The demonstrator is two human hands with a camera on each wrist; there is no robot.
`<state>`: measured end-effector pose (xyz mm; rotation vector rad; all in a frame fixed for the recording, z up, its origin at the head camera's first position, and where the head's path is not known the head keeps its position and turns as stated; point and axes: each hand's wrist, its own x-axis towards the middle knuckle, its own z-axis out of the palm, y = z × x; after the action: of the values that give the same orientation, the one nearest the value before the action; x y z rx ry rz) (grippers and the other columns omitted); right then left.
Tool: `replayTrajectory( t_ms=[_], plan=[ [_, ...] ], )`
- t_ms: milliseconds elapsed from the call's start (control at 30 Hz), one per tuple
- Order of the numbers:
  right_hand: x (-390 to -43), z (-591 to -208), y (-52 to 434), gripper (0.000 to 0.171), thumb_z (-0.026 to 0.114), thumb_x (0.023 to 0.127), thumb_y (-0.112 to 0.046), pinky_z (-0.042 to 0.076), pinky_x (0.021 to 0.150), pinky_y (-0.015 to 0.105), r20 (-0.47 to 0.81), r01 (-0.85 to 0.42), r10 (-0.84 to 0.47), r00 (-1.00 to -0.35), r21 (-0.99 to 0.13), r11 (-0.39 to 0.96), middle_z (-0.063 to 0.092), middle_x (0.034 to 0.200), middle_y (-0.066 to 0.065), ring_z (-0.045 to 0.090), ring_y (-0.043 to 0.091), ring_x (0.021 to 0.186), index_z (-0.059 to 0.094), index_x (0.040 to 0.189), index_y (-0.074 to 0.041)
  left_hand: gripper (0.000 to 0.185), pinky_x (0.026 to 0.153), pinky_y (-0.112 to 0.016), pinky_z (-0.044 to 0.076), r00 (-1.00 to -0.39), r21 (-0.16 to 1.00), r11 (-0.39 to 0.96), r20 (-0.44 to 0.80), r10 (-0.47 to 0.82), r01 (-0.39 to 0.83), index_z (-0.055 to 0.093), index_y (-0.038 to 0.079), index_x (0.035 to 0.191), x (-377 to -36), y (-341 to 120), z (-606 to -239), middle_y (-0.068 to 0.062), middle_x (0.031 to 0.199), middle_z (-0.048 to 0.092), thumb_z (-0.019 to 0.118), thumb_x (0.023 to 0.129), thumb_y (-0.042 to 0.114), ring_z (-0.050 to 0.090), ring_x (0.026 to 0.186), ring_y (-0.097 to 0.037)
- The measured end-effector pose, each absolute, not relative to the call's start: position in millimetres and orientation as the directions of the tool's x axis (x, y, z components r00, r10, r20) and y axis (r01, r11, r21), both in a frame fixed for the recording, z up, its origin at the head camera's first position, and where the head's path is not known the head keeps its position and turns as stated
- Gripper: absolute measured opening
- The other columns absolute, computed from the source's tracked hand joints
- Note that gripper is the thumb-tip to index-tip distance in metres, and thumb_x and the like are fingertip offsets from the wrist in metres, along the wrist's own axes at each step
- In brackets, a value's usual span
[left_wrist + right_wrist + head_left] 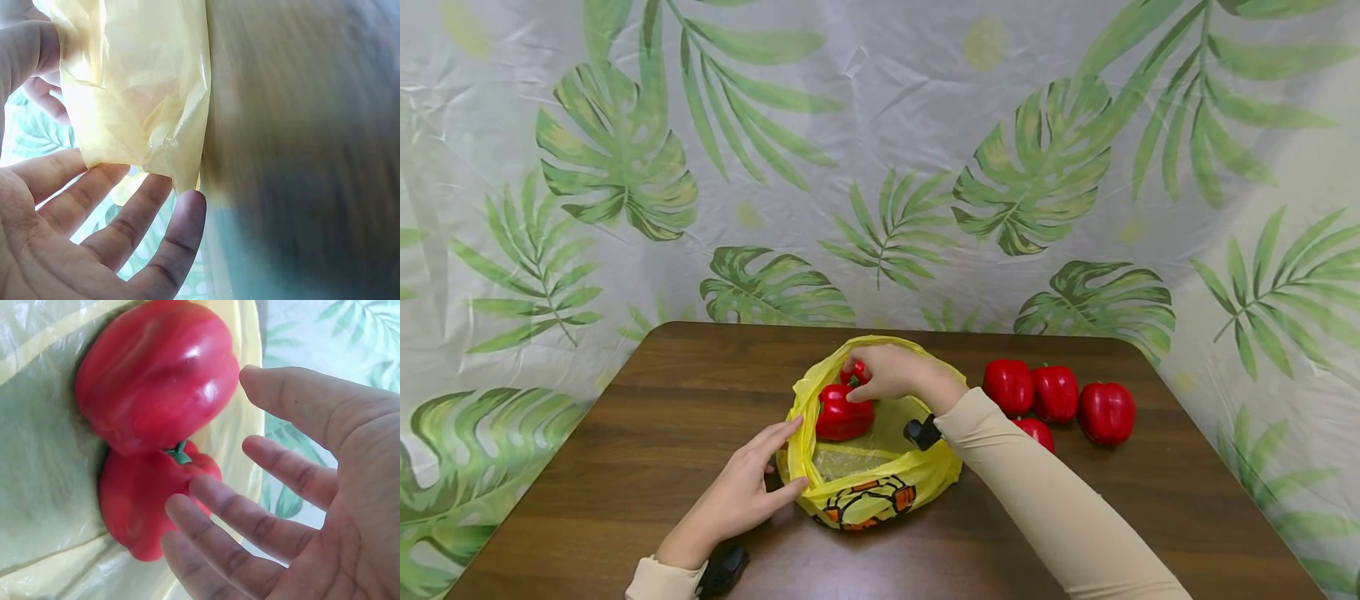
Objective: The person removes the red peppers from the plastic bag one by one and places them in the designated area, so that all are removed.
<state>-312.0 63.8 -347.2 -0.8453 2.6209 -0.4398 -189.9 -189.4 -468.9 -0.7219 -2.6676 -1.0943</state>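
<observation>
A yellow plastic bag [936, 475] with a black and orange print stands open-mouthed on the table. Inside lie two red bell peppers, a nearer one [842, 419] and a farther one [859, 372] partly covered by fingers. My right hand [897, 371] reaches over the bag's right side, above them. In the right wrist view its fingers are spread beside both the larger-looking pepper [156, 378] and the one with a green stem [140, 506], gripping neither. My left hand [741, 475] rests against the bag's left side, its fingers loosely extended at the plastic [137, 81].
Several more red bell peppers [1107, 413] sit in a group on the brown wooden table [700, 392], right of the bag. One of them [1037, 432] is partly hidden by the right sleeve. A leaf-printed curtain [895, 125] hangs behind the table.
</observation>
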Motion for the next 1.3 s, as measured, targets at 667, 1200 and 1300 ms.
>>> replayTrajectory(
  t_ms=[667,1200,1300],
  plan=[
    [-305.5,-356.7,49.5,0.047,0.075,0.101,-0.026,0.054,0.11,0.041,-0.256,-0.533,-0.622,-0.74,-0.342,0.774,0.07,0.14,0.008,0.065,0.025,0.125,0.065,0.145,-0.013,0.077,0.081,-0.028,0.059,-0.872,0.618,0.616,0.32,0.37,0.488,0.051,0.008,0.16,-189.6,-189.2,-467.9,-0.013,0.153,0.06,0.084,0.094,0.031,0.064,0.129,-0.031],
    [-306.8,-357.8,51.5,0.03,0.078,0.1,-0.03,0.052,0.079,0.029,-0.291,-0.494,-0.595,-0.749,-0.354,0.794,0.067,0.108,0.003,0.058,0.017,0.091,0.065,0.122,-0.015,0.076,0.081,-0.028,0.059,-0.876,0.626,0.613,0.319,0.362,0.482,0.051,0.008,0.16,-187.4,-189.0,-467.1,-0.013,0.152,0.061,0.083,0.094,0.03,0.064,0.128,-0.03],
    [-307.3,-358.0,51.8,0.032,0.079,0.099,-0.03,0.05,0.077,0.028,-0.307,-0.479,-0.584,-0.751,-0.356,0.803,0.066,0.106,0.002,0.057,0.016,0.088,0.063,0.122,-0.014,0.076,0.081,-0.028,0.059,-0.876,0.627,0.613,0.318,0.362,0.481,0.051,0.009,0.16,-187.5,-188.6,-467.1,-0.012,0.152,0.061,0.083,0.094,0.03,0.064,0.127,-0.029]
  ],
)
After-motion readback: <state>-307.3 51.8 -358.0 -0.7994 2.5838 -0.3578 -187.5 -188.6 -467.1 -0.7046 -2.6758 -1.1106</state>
